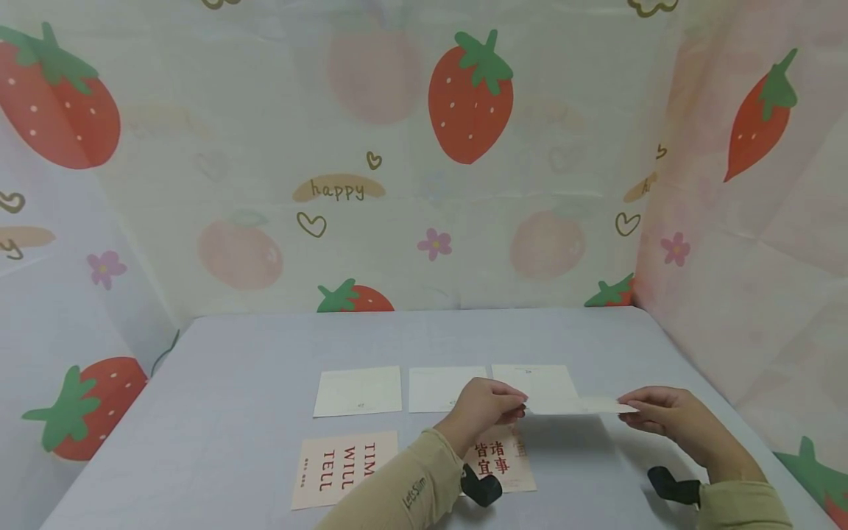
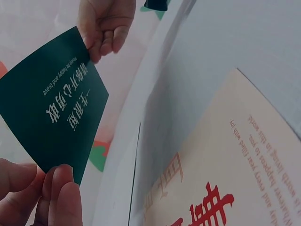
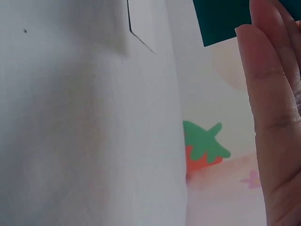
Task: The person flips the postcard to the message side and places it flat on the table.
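**One dark green, white-lettered rectangular card (image 2: 59, 106) held above the pale desk (image 1: 218, 383)**

Left of centre lies a cream card with red "TIME WILL TELL" lettering (image 1: 331, 471); beyond it, nearer the far edge, a nearly plain off-white card (image 1: 358, 391). Next comes a second off-white card (image 1: 440, 383), partly hidden by the left hand (image 1: 486, 405), which pinches the green card's left end. A cream card with red Chinese characters (image 1: 506, 464) and a third off-white card (image 1: 530, 377) follow. Toward the right edge, the right hand (image 1: 682, 423) pinches the green card's other end.

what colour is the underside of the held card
The card is dark green underneath with white lettering, clearest in the left wrist view.
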{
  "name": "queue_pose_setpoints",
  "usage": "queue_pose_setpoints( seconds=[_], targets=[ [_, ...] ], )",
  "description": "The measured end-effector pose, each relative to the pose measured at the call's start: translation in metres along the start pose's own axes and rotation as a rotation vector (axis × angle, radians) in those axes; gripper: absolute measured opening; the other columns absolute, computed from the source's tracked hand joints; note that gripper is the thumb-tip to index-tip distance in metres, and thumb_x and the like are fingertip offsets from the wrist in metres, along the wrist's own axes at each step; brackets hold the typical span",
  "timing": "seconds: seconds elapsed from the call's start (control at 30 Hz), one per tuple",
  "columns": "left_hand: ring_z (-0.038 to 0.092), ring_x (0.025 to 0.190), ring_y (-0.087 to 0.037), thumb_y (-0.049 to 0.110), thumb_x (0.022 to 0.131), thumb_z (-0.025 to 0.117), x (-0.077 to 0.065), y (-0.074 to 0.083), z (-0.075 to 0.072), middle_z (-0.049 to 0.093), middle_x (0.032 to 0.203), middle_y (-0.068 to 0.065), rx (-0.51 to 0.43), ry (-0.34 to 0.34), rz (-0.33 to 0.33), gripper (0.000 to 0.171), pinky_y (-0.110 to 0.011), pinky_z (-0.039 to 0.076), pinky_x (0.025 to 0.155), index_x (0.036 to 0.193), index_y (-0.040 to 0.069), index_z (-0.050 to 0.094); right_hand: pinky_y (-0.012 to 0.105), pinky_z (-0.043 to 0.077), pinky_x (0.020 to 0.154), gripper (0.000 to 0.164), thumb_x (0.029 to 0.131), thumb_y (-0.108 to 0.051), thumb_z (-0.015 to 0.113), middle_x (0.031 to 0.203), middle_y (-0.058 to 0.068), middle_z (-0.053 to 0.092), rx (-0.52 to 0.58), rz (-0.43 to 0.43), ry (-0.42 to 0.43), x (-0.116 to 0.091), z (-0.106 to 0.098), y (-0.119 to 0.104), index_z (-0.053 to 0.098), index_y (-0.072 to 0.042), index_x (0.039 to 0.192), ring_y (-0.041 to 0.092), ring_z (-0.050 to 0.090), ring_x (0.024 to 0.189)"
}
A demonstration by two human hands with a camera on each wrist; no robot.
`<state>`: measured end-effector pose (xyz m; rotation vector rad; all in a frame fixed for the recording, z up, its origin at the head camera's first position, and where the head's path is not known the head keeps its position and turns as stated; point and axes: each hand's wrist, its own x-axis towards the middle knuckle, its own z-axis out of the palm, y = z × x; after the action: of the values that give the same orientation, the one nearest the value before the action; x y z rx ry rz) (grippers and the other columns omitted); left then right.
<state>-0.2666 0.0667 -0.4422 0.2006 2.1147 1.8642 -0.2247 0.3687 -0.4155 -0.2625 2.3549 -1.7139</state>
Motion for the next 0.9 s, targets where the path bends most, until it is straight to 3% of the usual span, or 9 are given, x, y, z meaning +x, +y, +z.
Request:
queue_pose_setpoints(
  seconds=[0.13,0.47,0.77,0.9],
  targets=[
    [0.066,0.072,-0.016,0.016,0.081,0.068,0.000,0.000,0.000,0.066,0.072,-0.001,0.012,0.007,0.001,0.010,-0.025,0.054,0.065,0.083,0.008,0.072,0.035,0.051,0.082,0.033,0.092,-0.017,0.055,0.104,0.003,0.062,-0.011,0.006,0.019,0.000,0.001,0.001,0.058,0.010,0.110,0.019,0.064,0.093],
    [0.063,0.071,-0.011,0.014,0.081,0.068,0.001,-0.002,0.001,0.065,0.076,0.000,0.041,0.021,-0.009,0.005,-0.024,0.054,0.066,0.082,0.010,0.070,0.035,0.053,0.079,0.035,0.087,-0.020,0.062,0.107,0.012,0.061,-0.050,0.097,0.118,0.005,0.007,0.005,0.060,0.008,0.107,0.012,0.062,0.089],
    [0.063,0.072,-0.011,0.011,0.080,0.069,0.004,-0.007,0.003,0.063,0.077,0.000,0.037,0.030,-0.001,0.004,-0.024,0.053,0.067,0.082,0.009,0.067,0.034,0.054,0.074,0.036,0.087,-0.017,0.061,0.097,0.008,0.064,-0.061,0.098,0.094,0.007,0.012,0.008,0.056,0.012,0.107,0.014,0.062,0.083],
    [0.063,0.072,-0.010,0.011,0.079,0.069,0.003,-0.007,0.004,0.063,0.077,0.001,0.081,0.046,-0.009,0.004,-0.024,0.053,0.066,0.082,0.010,0.067,0.034,0.054,0.073,0.035,0.087,-0.015,0.060,0.094,0.007,0.064,-0.055,0.094,0.073,0.007,0.012,0.008,0.054,0.014,0.106,0.013,0.063,0.081]
  ],
)
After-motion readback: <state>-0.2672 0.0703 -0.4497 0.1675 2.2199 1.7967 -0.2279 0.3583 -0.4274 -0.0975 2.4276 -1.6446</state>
